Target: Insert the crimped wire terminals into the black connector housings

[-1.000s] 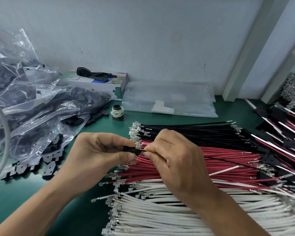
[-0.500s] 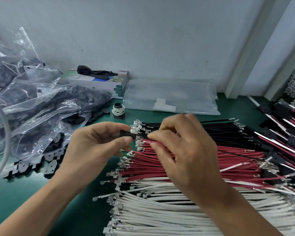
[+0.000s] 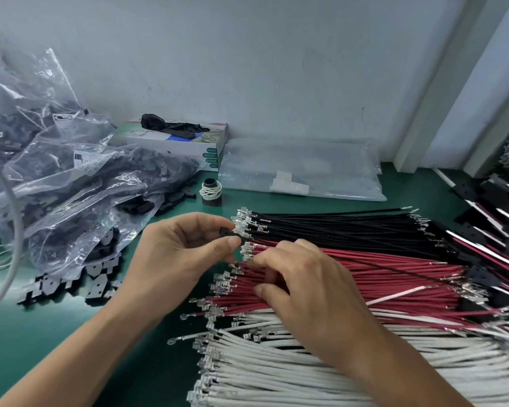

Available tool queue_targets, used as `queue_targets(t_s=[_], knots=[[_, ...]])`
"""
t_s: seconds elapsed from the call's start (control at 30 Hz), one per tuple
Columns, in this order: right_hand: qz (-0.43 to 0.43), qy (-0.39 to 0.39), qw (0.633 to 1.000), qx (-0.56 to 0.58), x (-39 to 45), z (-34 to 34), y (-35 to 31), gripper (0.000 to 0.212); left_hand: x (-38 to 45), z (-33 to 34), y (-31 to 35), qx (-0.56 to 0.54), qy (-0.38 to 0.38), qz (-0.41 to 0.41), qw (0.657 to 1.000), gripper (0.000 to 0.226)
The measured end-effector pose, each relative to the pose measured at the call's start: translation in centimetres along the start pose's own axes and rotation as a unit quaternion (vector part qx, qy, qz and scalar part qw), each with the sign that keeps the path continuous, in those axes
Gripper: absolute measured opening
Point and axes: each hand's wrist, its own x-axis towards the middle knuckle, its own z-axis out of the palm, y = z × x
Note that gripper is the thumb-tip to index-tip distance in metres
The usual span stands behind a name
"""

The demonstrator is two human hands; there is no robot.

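**Two hands over the wire piles**

Two hands meet above the green bench (image 3: 56,342), and we're looking straight down on them. The left hand (image 3: 177,259) comes in from the lower left, palm turned toward us, thumb and forefinger pinching a small black housing (image 3: 225,231) right at the terminal ends of the black wires (image 3: 335,227). One black wire (image 3: 394,270) runs out of that housing and trails away to the right across the red wires (image 3: 379,277). The right hand (image 3: 309,292) lies knuckles-up on the red pile, wrist low, fingers curled down and its fingertips (image 3: 254,261) pinching at a red wire near the terminals; we can't quite see which one it has. White wires (image 3: 276,371) fill the near edge beneath the right forearm. Off to the left, loose housings (image 3: 97,277) spill from clear bags (image 3: 71,183). Finished assemblies (image 3: 500,230) sit at the far right.
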Motion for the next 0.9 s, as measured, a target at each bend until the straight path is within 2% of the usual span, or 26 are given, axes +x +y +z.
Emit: queue_targets(t_s=[0.13, 0.2, 0.3, 0.5, 0.63, 0.73, 0.8, 0.9], knots=[[0.008, 0.005, 1.000, 0.024, 0.0, -0.3, -0.1, 0.003, -0.3, 0.0, 0.1, 0.015, -0.023, 0.020, 0.999, 0.039], [0.008, 0.024, 0.999, 0.039, -0.1, -0.5, 0.0, 0.001, -0.2, 0.0, 0.1, 0.023, -0.016, 0.032, 0.999, 0.036], [0.020, 0.051, 0.993, 0.108, -0.3, -0.8, 0.3, 0.006, 0.0, -0.1, 0.2, 0.001, -0.011, 0.030, 0.999, 0.025], [0.048, 0.100, 0.977, 0.183, 0.0, -1.2, 0.7, 0.012, 0.2, -0.4, 0.5, -0.064, 0.002, 0.000, 0.998, 0.026], [0.030, 0.117, 0.975, 0.185, 0.2, -1.4, 0.7, 0.014, 0.3, -0.8, 0.9, -0.098, 0.011, -0.009, 0.995, 0.029], [-0.003, 0.151, 0.975, 0.163, 0.3, -1.5, 0.5, 0.014, 0.1, -0.8, 1.3, -0.136, -0.017, -0.026, 0.990, 0.030], [-0.016, 0.165, 0.974, 0.153, 0.3, -1.5, 0.5, 0.014, -0.1, -0.8, 1.4, -0.155, -0.042, -0.038, 0.986, 0.037], [-0.031, 0.172, 0.974, 0.145, 0.3, -1.7, 0.3, 0.013, -0.2, -0.8, 1.4, -0.167, -0.068, -0.047, 0.983, 0.059]])
